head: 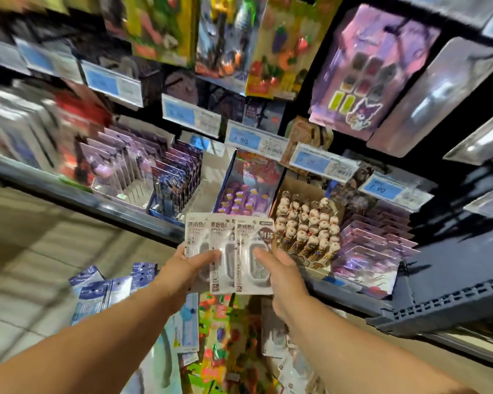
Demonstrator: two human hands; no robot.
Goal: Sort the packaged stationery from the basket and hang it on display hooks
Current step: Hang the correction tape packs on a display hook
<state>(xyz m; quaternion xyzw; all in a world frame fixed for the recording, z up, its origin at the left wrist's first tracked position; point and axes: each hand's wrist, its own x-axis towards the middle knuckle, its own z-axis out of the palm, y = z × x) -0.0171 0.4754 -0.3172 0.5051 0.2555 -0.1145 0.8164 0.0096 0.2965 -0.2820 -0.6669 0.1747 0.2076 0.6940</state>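
Fingers of the left hand (190,270): tucked behind the held stack, with the thumb laid across the front of the leftmost pack in a pinch grip. The forearm enters from the lower left and rises toward centre, wrist straight.

Fingers of the right hand (281,273): likewise behind the stack, with the thumb pressed on the front of the rightmost pack beside its clear blister, also a pinch grip. The forearm enters from the lower right and angles inward.

Item held: three white packs (229,240), fanned side by side, each overlapping its left neighbour.
- They stand upright with printed faces toward the camera.
- Header cards stand above both thumbs; bottom edges hang below the thumbs, between the two palms.
- Each blister shows a grey oval item, too blurred to identify.
- The rightmost pack has a brown round badge just above the right thumb.

Below the wrists:
- blue-and-white packs (97,291), left of the left forearm
- bright green-and-red packs (217,317), between the forearms

What holds these packs cannot be told.

Beyond the fingertips:
- figure-topped pens (305,223) in a cardboard tray, just past the right-hand fingers
- purple carded packs (120,160), well beyond the left-hand fingers
- blue price labels (242,140), higher up along the shelf edges
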